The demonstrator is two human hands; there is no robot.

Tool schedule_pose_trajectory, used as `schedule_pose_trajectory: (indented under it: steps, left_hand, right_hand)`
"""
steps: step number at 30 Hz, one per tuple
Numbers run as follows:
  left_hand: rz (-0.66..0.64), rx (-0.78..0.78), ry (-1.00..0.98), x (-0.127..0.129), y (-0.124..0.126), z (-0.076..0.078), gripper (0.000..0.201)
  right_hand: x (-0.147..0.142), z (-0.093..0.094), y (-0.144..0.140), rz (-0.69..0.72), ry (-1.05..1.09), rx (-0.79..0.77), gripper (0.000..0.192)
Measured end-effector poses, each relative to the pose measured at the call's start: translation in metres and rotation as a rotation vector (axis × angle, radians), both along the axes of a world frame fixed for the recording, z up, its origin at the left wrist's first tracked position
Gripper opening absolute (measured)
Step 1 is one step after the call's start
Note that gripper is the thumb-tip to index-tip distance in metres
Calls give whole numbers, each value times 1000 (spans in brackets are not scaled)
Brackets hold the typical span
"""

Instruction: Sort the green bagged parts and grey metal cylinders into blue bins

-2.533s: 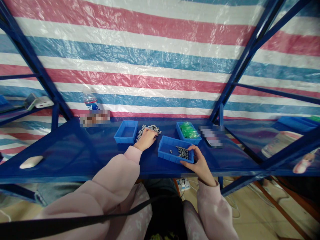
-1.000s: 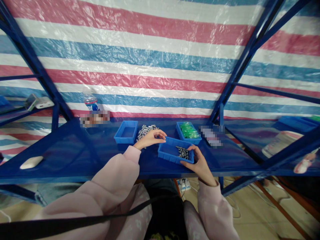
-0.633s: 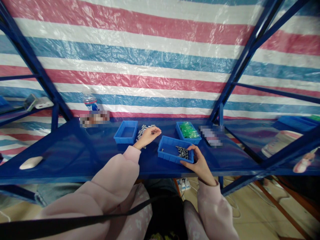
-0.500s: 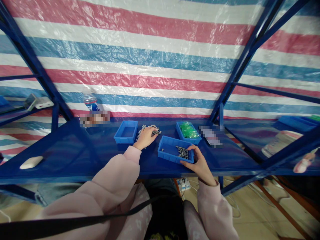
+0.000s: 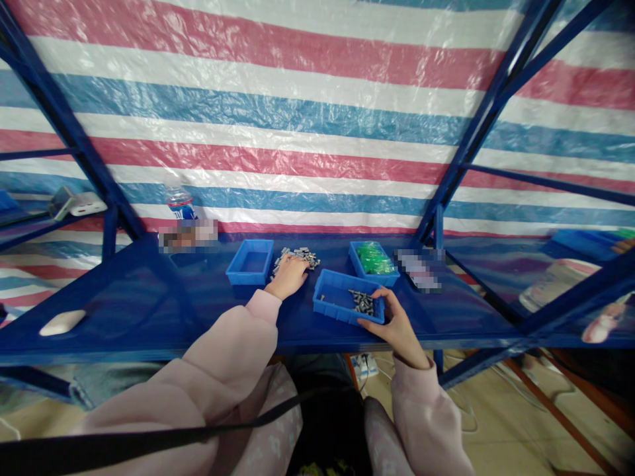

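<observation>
Three blue trays (image 5: pixel 251 262) crowd the table (image 5: pixel 149 297) around my hands. My left hand (image 5: pixel 289 276) lies curled on loose metal pieces (image 5: pixel 297 254), its grip hidden from me. My right hand (image 5: pixel 397 327) grasps the near tray (image 5: pixel 342 301).

I see a loose pile of small grey metal pieces (image 5: pixel 299 254) lying flat on the blue shelf, partly covered by my left hand (image 5: pixel 289 276). Just to the right of this pile stands an open blue tray (image 5: pixel 331 297), a little nearer to me, with some of the same grey pieces (image 5: pixel 362 301) gathered in its right half; my right hand (image 5: pixel 394 325) holds its near right corner.
</observation>
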State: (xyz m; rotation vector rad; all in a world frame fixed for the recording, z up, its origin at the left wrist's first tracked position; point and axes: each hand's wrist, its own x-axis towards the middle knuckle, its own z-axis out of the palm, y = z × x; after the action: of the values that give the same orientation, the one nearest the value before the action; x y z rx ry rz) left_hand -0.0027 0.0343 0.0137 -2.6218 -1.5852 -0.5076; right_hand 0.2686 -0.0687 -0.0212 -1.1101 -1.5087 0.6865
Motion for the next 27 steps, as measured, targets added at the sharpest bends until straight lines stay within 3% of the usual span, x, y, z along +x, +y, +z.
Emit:
schedule_pose_trajectory:
  steps: [27]
  left_hand:
    - [-69, 1, -8, 2, 1, -1, 22]
  right_hand:
    - [-1, 2, -1, 4, -8, -7, 53]
